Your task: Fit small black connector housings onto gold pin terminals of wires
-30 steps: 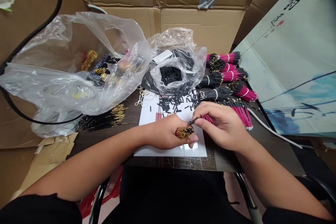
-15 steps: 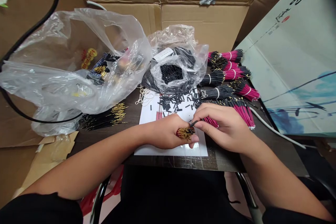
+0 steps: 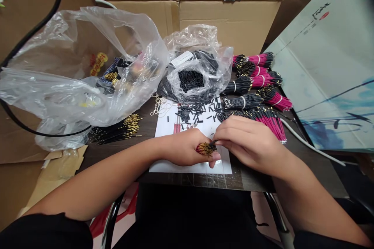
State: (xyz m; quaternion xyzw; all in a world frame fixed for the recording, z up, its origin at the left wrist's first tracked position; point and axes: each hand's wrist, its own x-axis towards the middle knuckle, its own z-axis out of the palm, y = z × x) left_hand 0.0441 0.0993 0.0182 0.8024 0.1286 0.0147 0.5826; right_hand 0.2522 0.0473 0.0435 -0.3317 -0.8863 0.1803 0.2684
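Note:
My left hand (image 3: 184, 148) rests over a white paper sheet (image 3: 175, 168), gripping a tight bunch of gold-tipped wires (image 3: 206, 148) between its fingers. My right hand (image 3: 248, 144) is pinched at the fingertips against that bunch. A small black tube (image 3: 215, 142) barely shows in its grip, mostly hidden by the fingers. Many short black tubes (image 3: 195, 113) lie scattered on the sheet above my hands. Bundles of pink-and-black wires (image 3: 257, 81) lie banded to the right, and a loose spread of pink wires (image 3: 271, 122) touches my right hand's knuckle side.
A transparent bag of black tubes (image 3: 189, 79) sits behind the sheet, and a larger transparent bag (image 3: 73, 85) lies to the left. Gold-tipped black wires (image 3: 117, 133) lie before it. Cardboard (image 3: 228, 23) stands behind, with a printed board (image 3: 327, 85) at right.
My right hand has moved left and down, closer to the gold-tipped bunch. The black tube is now mostly hidden in its fingers. The view has drifted slightly.

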